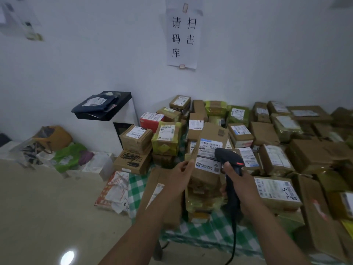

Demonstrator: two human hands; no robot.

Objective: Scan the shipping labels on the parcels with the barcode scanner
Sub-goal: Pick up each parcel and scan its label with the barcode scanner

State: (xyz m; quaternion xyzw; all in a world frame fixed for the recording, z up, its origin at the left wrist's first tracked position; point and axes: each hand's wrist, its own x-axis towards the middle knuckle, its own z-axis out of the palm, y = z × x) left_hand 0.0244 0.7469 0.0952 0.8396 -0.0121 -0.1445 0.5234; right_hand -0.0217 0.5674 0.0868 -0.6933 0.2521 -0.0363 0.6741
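Cardboard parcel (211, 134) held upright over the table's (210, 232) near-left corner, barcode scanner (228, 158) at its shipping label (207, 159).
Your left hand (181, 175) pinches its left edge; your right hand (236, 178) wraps the scanner's grip. Stiff carton, probably light: hold the edges, off the label. The scanner head hides the label's right side; the print is blurred.

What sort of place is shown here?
Probably a parcel depot: labelled parcels cover the table, the right hand aims a barcode scanner at the box in the left hand, and a paper sign hangs on the wall.
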